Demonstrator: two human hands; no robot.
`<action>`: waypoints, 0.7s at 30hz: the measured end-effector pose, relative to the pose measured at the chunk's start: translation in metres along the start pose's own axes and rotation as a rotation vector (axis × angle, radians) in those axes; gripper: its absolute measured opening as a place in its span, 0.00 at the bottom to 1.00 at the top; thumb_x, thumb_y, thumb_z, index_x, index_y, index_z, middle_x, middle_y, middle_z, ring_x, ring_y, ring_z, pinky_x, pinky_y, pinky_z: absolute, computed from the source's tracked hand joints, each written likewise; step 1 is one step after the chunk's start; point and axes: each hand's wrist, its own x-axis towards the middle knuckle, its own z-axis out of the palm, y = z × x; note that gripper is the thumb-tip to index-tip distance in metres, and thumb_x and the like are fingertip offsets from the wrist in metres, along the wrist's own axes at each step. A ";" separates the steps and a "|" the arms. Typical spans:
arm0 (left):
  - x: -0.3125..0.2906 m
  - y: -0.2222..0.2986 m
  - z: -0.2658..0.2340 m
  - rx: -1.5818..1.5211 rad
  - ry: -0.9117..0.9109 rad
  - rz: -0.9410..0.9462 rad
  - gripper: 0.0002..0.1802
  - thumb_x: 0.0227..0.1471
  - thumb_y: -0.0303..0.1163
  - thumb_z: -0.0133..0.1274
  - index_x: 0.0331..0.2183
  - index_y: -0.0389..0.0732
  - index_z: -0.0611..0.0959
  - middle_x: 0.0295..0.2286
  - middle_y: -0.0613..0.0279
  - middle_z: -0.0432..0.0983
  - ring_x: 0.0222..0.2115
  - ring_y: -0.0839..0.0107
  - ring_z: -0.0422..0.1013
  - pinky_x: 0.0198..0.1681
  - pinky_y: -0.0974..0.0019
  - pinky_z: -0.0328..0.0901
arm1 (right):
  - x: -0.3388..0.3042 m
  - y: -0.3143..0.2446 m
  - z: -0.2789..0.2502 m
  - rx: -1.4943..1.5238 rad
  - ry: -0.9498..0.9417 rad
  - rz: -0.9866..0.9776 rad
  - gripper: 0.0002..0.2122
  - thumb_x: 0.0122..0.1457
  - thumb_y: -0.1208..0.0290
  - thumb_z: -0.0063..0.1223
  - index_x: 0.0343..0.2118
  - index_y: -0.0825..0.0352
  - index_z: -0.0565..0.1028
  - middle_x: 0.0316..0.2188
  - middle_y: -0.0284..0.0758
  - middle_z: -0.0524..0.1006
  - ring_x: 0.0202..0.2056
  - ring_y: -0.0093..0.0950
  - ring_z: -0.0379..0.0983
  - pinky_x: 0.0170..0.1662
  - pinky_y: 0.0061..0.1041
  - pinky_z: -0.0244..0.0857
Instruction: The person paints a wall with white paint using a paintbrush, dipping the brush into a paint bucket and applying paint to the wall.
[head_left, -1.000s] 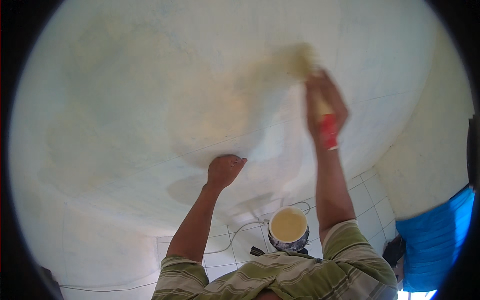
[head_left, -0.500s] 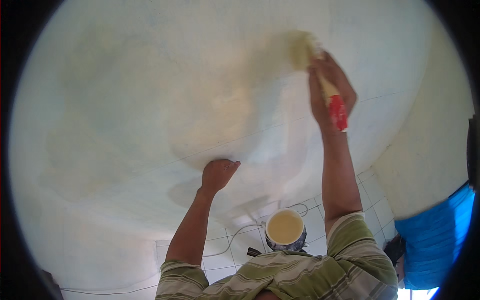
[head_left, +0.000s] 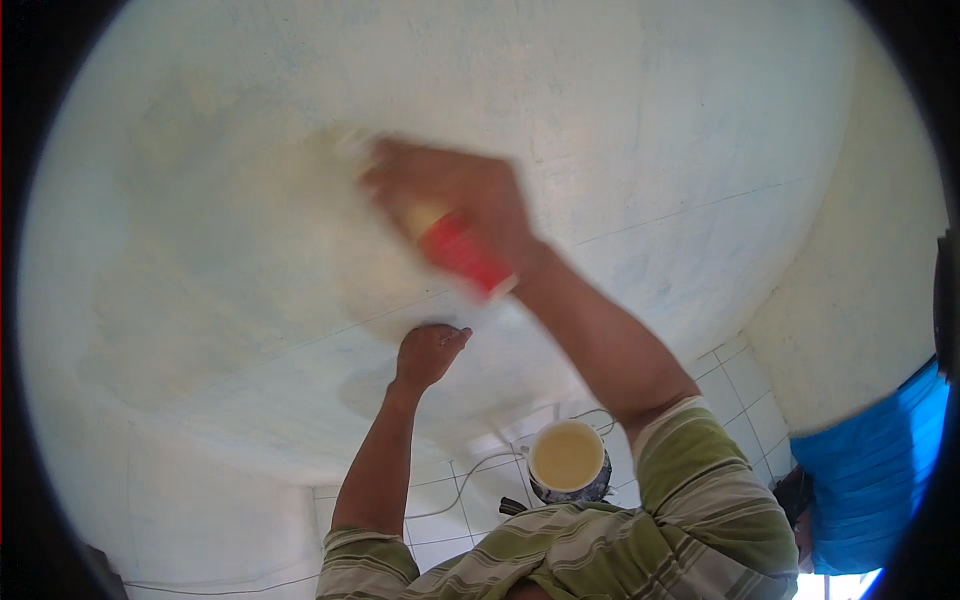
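My right hand, smeared by motion, is wrapped round a paintbrush with a red and pale wood-coloured handle. Its blurred bristle end points up and left, at the pale wall. Lower down, my left hand is closed in a fist, up against the wall or just in front of it. Nothing shows in that hand, though its fingertips are partly hidden. Damp-looking yellowish patches spread over the wall's left half. Below, between my arms, stands a white tub of cream-coloured paint.
White floor tiles run along the foot of the wall. A pale cable curves beside the tub. At the right, a second wall meets the first, with a bright blue cloth or sheet below it.
My right hand has swept the paintbrush left and somewhat down across the wall, from upper right to the middle. My left fist has barely shifted.
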 end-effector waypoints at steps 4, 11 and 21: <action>0.003 0.003 0.001 -0.030 0.035 -0.001 0.23 0.56 0.51 0.54 0.25 0.40 0.86 0.26 0.50 0.80 0.29 0.49 0.76 0.35 0.53 0.69 | -0.017 0.050 -0.095 -0.113 0.326 0.271 0.08 0.54 0.81 0.62 0.37 0.66 0.82 0.40 0.37 0.83 0.46 0.29 0.79 0.53 0.28 0.71; 0.009 0.011 0.008 -0.002 0.034 0.037 0.24 0.57 0.52 0.53 0.26 0.41 0.87 0.25 0.56 0.82 0.30 0.55 0.77 0.37 0.57 0.70 | -0.031 0.032 -0.089 -0.494 0.397 0.301 0.08 0.57 0.77 0.62 0.40 0.69 0.82 0.40 0.40 0.83 0.43 0.31 0.80 0.51 0.28 0.73; -0.011 -0.056 0.076 -0.197 0.603 0.309 0.15 0.58 0.44 0.54 0.41 0.45 0.84 0.28 0.55 0.81 0.30 0.53 0.78 0.34 0.53 0.72 | -0.096 -0.072 0.006 0.323 -0.145 0.396 0.11 0.51 0.78 0.65 0.39 0.63 0.81 0.44 0.44 0.81 0.38 0.37 0.82 0.39 0.29 0.76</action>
